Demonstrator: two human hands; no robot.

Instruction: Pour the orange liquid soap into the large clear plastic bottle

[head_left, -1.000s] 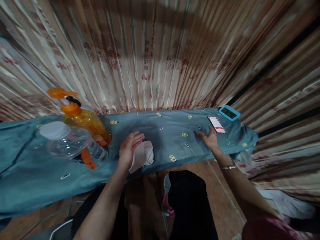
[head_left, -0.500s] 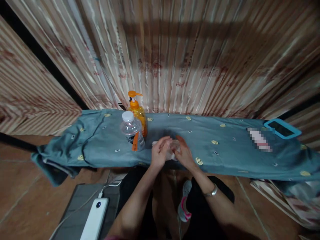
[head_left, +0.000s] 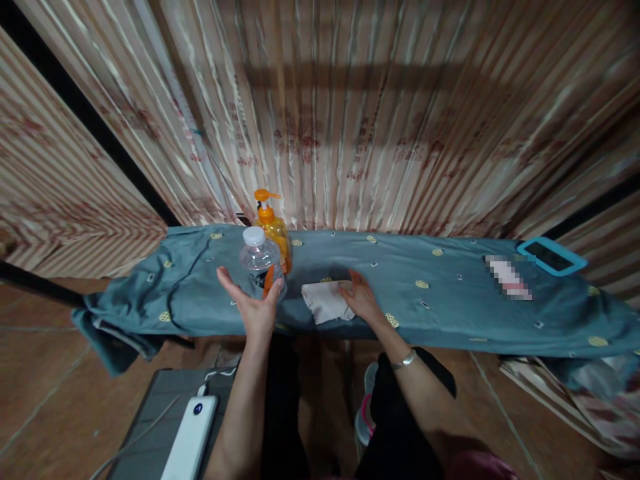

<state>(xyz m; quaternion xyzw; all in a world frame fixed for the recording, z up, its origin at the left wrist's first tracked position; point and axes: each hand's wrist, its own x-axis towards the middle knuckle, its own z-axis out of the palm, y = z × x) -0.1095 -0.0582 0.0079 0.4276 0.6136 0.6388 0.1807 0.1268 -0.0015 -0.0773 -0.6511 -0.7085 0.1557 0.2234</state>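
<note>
Fingers spread and palm turned up, the person's left hand (head_left: 253, 308) reaches toward a clear plastic water bottle with a white cap and an orange label (head_left: 261, 269), its fingertips just short of or barely at the bottle's base; the picture does not settle whether they touch. That hand holds nothing. The person's right hand (head_left: 361, 299) lies flat, fingers loosely apart, on the right edge of a crumpled white cloth (head_left: 326, 301), pressing it to the surface rather than gripping it. A silver bracelet (head_left: 404, 361) circles the right wrist.

Bottle and cloth sit on a long narrow table draped in a teal-blue fabric cover dotted with small gold motifs (head_left: 450, 300). The bottle stands upright left of the table's middle, near the front edge, and the cloth lies just beside it to the right, also near the front edge. Directly behind the bottle, close to the back edge, stands an orange pump bottle of amber liquid (head_left: 273, 227). Toward the table's right end lie a blurred white card (head_left: 507, 278) and, near the far right corner, a device in a turquoise frame (head_left: 551, 257).

Striped beige-and-red curtains (head_left: 350, 120) hang behind the table. On the brown tiled floor below the left hand, a white power bank with a cable (head_left: 190, 443) rests on a grey mat.
</note>
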